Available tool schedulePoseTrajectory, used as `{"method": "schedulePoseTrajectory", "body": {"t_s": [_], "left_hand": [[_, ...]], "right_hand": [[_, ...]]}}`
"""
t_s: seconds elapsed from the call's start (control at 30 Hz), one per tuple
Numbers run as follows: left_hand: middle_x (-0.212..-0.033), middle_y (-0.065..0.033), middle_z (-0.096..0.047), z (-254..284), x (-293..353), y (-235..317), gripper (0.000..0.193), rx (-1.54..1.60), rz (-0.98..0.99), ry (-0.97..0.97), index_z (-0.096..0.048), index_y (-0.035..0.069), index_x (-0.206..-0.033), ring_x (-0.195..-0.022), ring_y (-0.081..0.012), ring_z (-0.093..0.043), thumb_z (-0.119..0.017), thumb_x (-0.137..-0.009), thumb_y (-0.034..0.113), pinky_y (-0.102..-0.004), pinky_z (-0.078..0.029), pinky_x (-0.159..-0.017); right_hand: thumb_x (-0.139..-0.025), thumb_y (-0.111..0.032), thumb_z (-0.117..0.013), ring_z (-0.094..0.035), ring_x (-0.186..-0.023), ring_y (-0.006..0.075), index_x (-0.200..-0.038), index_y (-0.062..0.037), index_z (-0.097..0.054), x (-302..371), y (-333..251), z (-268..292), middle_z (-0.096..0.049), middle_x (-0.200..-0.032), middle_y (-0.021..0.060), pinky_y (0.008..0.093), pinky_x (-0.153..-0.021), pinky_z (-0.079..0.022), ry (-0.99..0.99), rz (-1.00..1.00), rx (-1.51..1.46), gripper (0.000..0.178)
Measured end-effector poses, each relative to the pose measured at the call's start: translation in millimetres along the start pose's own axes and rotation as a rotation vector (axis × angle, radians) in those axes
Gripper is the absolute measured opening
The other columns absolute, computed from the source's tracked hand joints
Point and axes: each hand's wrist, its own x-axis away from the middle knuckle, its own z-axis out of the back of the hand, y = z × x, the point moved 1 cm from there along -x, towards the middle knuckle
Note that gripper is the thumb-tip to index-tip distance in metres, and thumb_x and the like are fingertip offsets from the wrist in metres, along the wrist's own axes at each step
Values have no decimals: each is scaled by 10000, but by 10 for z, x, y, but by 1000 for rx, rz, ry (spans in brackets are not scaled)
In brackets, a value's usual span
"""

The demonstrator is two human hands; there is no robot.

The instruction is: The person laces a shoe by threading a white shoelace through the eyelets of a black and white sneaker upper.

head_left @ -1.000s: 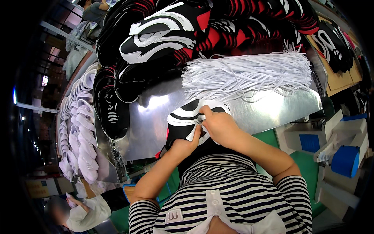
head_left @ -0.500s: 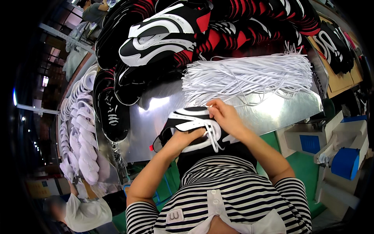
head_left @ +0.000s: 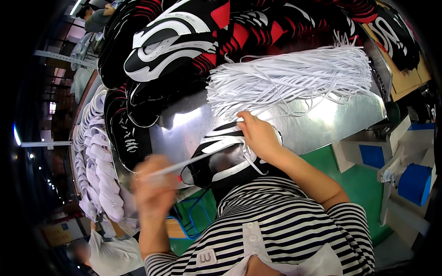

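A black and white shoe upper (head_left: 227,173) lies at the near edge of the metal table, close against my body. My right hand (head_left: 260,139) is closed on its far edge, thumb and fingers pinched near the lacing. From the upper's opening a white shoelace (head_left: 197,158) stretches leftward in a straight line to my left hand (head_left: 155,186). That hand is raised left of the upper and smeared by motion, with the lace running into its closed fingers. Another stretch of lace hangs over the upper near my right wrist.
A thick bundle of white shoelaces (head_left: 287,85) lies on the metal table (head_left: 322,131) beyond my hands. Stacked black, white and red uppers (head_left: 172,50) fill the far side. White shoe parts (head_left: 103,170) hang in rows at left. Two people are visible at the left.
My left hand has left the upper's opening and swung out to the left, drawing the lace straight. My right hand stays at the upper's far edge.
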Motion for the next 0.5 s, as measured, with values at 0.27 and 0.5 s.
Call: {"method": "schedulePoseTrajectory", "body": {"t_s": [0.27, 0.5], "left_hand": [[-955, -83, -615, -257, 36, -723, 163, -1290, -452, -181, -669, 64, -847, -1005, -266, -568, -798, -749, 86, -360, -437, -837], [-1015, -107, -617, -317, -121, -1195, 199, -1301, -408, -72, -642, 32, -844, -958, -275, -598, -799, -721, 33, -345, -484, -783]], "right_hand": [[-969, -178, -572, -668, -765, 356, -1138, -55, -569, -81, -91, 82, -682, -840, 164, 429, -699, -513, -45, -64, -265, 210], [-962, -102, -605, -657, -742, 235, -1166, -21, -600, 343, -367, 498, -664, -863, 132, 313, -684, -516, -93, -29, -424, 219]]}}
